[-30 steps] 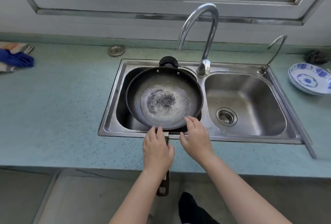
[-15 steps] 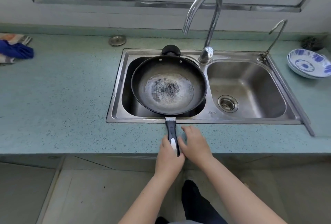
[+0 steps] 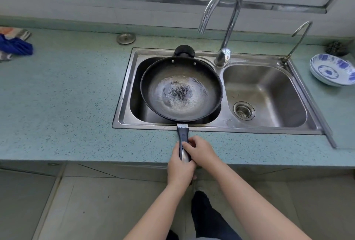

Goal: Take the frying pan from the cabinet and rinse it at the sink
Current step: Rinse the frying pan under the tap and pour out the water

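Observation:
A black frying pan (image 3: 180, 90) with a worn, pale patch in its middle rests across the left basin of the steel double sink (image 3: 124, 90). Its dark handle (image 3: 182, 138) points toward me over the counter's front edge. My left hand (image 3: 179, 166) is wrapped around the near end of the handle. Just beside it, my right hand (image 3: 200, 151) is closed on the handle from the right. The tall curved tap (image 3: 224, 20) stands behind the sink, its spout above the pan's right side, with no water running.
The blue-green counter (image 3: 57, 95) surrounds the sink. A sink plug (image 3: 126, 38) lies behind it, a blue cloth (image 3: 16, 45) at far left. Blue-patterned plates (image 3: 332, 69), a small second tap (image 3: 297, 40) and a dark scrubber (image 3: 337, 47) are at right. The right basin holds a drain strainer (image 3: 244, 110).
Both hands slid back from the pan's near rim along the handle and closed on its near end. The pan stays over the left basin.

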Motion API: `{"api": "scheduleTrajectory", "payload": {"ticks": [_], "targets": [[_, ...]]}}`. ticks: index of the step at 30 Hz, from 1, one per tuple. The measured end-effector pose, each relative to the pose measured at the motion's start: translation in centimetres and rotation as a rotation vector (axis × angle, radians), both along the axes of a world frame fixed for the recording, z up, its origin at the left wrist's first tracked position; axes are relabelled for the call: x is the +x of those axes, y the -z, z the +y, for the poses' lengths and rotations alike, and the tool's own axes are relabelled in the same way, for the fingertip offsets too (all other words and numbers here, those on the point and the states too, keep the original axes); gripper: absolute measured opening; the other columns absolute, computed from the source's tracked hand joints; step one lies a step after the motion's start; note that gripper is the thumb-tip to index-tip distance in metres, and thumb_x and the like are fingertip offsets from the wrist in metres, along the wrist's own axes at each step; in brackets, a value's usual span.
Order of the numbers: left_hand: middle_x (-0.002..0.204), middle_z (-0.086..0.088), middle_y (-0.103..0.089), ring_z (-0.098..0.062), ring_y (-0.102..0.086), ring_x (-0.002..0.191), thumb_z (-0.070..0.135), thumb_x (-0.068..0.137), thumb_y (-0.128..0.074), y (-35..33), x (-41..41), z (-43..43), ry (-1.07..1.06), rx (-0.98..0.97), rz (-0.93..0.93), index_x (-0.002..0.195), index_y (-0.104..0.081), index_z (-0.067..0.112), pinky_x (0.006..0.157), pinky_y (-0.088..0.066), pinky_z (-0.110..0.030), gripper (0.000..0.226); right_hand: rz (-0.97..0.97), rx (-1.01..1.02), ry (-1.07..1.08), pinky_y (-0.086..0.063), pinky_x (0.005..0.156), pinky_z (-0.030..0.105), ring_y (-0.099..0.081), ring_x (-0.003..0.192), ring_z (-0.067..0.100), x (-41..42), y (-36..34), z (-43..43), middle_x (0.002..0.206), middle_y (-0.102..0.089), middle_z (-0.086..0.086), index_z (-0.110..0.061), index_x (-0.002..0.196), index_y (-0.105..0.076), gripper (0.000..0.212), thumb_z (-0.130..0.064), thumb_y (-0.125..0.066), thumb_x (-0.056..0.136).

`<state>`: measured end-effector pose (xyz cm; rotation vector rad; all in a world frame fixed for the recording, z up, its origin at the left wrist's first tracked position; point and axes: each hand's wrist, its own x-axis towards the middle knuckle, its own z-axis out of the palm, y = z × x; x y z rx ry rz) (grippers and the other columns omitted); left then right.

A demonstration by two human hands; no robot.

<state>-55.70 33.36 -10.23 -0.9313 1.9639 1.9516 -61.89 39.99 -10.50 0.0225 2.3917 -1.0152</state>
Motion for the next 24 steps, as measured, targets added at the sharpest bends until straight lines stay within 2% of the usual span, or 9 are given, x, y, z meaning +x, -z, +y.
{"api": "scheduleTrajectory", "payload": {"ticks": [3, 7, 10, 12, 16, 20, 22, 24], "targets": [[0.073, -0.005, -0.06, -0.016, -0.046, 0.042, 0.002, 0.079, -0.056, 0.2, 0.2, -0.3, -0.038, 0.103, -0.007, 0.114, -0.052, 0.038, 0.033, -0.036, -0.016, 0.05, -0.05, -0.041, 0.045, -0.035, 0.075, 0.022, -0.053, 0.091, 0.013, -0.2, 0.2, -0.1, 0.11, -0.065, 0.006, -0.008, 0.115, -0.059, 0.032, -0.028, -0.054, 0.091], [0.063, -0.006, -0.057, -0.017, -0.041, 0.039, -0.008, 0.077, -0.049, 0.7, 0.5, -1.4, -0.054, 0.204, -0.004, 0.118, -0.047, 0.041, 0.038, -0.035, -0.02, 0.064, -0.113, -0.162, 0.106, -0.04, 0.072, 0.026, -0.054, 0.085, 0.013, -0.2, 0.3, -0.3, 0.093, -0.06, 0.0, -0.01, 0.108, -0.062, 0.026, -0.028, -0.057, 0.089], [0.057, -0.001, -0.056, -0.016, -0.039, 0.039, -0.01, 0.078, -0.047, 0.8, 1.0, -2.2, -0.049, 0.302, 0.01, 0.108, -0.055, 0.035, 0.038, -0.033, -0.02, 0.056, -0.216, -0.298, 0.186, -0.042, 0.064, 0.024, -0.054, 0.071, 0.011, -0.2, 0.5, -0.6, 0.079, -0.059, 0.0, -0.015, 0.087, -0.059, 0.012, -0.025, -0.055, 0.091], [0.048, 0.0, -0.049, -0.014, -0.037, 0.036, -0.01, 0.079, -0.046, 0.7, 1.3, -2.7, -0.029, 0.365, 0.003, 0.098, -0.056, 0.036, 0.036, -0.03, -0.018, 0.05, -0.259, -0.368, 0.229, -0.042, 0.063, 0.023, -0.053, 0.066, 0.009, -0.3, 0.6, -0.8, 0.074, -0.058, -0.001, -0.013, 0.085, -0.058, 0.013, -0.024, -0.055, 0.091], [0.044, 0.001, -0.048, -0.011, -0.036, 0.034, -0.008, 0.082, -0.047, 0.6, 1.7, -3.6, -0.037, 0.472, -0.007, 0.097, -0.054, 0.036, 0.034, -0.028, -0.015, 0.047, -0.293, -0.438, 0.243, -0.044, 0.063, 0.024, -0.055, 0.067, 0.012, -0.3, 0.7, -1.4, 0.076, -0.06, 0.001, -0.013, 0.084, -0.058, 0.014, -0.025, -0.056, 0.09], [0.046, -0.001, -0.045, -0.01, -0.036, 0.033, -0.007, 0.083, -0.047, 1.0, 1.8, -4.2, -0.066, 0.552, -0.035, 0.126, -0.046, 0.025, 0.031, -0.028, -0.016, 0.054, -0.348, -0.509, 0.279, -0.048, 0.072, 0.031, -0.059, 0.078, 0.022, -0.4, 1.1, -1.8, 0.086, -0.064, 0.008, -0.014, 0.085, -0.061, 0.018, -0.027, -0.052, 0.093], [0.047, -0.001, -0.043, -0.01, -0.036, 0.032, -0.007, 0.083, -0.046, 1.0, 1.8, -4.5, -0.062, 0.59, -0.035, 0.13, -0.045, 0.023, 0.031, -0.028, -0.015, 0.055, -0.411, -0.633, 0.327, -0.051, 0.071, 0.031, -0.061, 0.079, 0.025, -0.6, 1.1, -1.8, 0.089, -0.064, 0.011, -0.006, 0.095, -0.058, 0.021, -0.024, -0.047, 0.096], [0.047, 0.0, -0.042, -0.009, -0.035, 0.031, -0.007, 0.084, -0.044, 0.7, 1.9, -4.8, -0.059, 0.63, -0.017, 0.124, -0.05, 0.024, 0.031, -0.027, -0.013, 0.051, -0.481, -0.781, 0.369, -0.054, 0.072, 0.032, -0.063, 0.08, 0.025, -0.7, 0.8, -2.0, 0.091, -0.064, 0.014, 0.0, 0.102, -0.054, 0.022, -0.019, -0.044, 0.097]]}}
